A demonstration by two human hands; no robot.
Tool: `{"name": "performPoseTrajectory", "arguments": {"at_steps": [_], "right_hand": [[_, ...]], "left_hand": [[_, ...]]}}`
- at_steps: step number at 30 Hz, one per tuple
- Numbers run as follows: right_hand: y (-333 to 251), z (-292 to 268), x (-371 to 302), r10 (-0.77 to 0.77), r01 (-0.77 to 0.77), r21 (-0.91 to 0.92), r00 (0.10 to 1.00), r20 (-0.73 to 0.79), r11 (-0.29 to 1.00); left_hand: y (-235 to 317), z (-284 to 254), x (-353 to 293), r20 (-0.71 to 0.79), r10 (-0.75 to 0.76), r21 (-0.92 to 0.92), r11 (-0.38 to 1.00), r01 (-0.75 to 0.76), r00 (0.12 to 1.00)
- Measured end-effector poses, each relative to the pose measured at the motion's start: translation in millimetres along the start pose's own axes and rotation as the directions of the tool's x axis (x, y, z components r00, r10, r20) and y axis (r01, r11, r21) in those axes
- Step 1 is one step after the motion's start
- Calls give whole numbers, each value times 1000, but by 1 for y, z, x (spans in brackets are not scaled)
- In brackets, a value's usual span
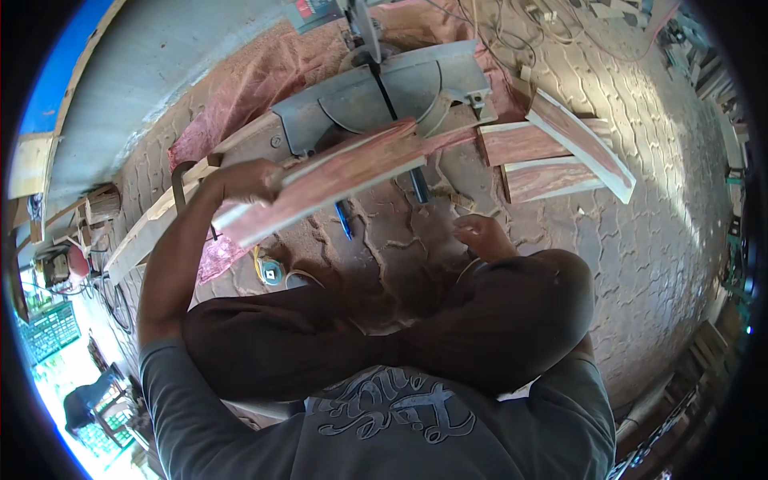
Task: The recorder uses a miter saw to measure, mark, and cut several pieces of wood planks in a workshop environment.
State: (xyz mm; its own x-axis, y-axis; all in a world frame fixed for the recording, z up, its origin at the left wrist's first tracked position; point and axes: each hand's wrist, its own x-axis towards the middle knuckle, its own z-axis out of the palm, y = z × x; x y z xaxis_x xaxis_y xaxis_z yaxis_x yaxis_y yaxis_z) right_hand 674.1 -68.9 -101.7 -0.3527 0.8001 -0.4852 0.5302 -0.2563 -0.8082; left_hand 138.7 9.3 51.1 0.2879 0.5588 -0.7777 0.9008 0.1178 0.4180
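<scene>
My left hand (254,184) is closed on the near-left end of a reddish wooden board (344,172) with pale edges. The board slants up to the right in front of the grey metal fence and base of a miter saw (352,104), its far part overlapping the saw bed. Close to my right knee, my right hand (485,237) has its fingers curled in, with nothing visible in them. A blue pen (343,220) lies on the paving between my hands. Near my left foot sits a tape measure (271,270).
Several cut boards (552,178) lie in an overlapping pile at the right. A pink sheet (248,88) spreads behind the saw. On the left are a long pale wood strip (144,240) and a dark clamp (178,186). Cables (512,36) run across the far ground.
</scene>
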Motion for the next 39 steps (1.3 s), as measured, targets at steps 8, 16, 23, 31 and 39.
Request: {"name": "performPoseTrajectory", "arguments": {"at_steps": [8,16,23,31,39], "right_hand": [[-15,16,1,-26,-290,531,860,509,796],[-38,10,-27,-149,-280,895,926,347,347],[-17,8,-22,-29,93,991,995,-91,100],[61,-102,-64,486,547,802,648,-586,238],[78,-178,-152,492,714,596,395,-776,367]], "left_hand": [[45,56,22,232,256,-427,893,-138,938],[92,86,42,393,306,-570,821,-31,867],[109,103,62,434,98,-419,902,105,896],[73,112,48,468,62,-325,940,107,882],[29,116,65,368,57,182,974,-132,928]]}}
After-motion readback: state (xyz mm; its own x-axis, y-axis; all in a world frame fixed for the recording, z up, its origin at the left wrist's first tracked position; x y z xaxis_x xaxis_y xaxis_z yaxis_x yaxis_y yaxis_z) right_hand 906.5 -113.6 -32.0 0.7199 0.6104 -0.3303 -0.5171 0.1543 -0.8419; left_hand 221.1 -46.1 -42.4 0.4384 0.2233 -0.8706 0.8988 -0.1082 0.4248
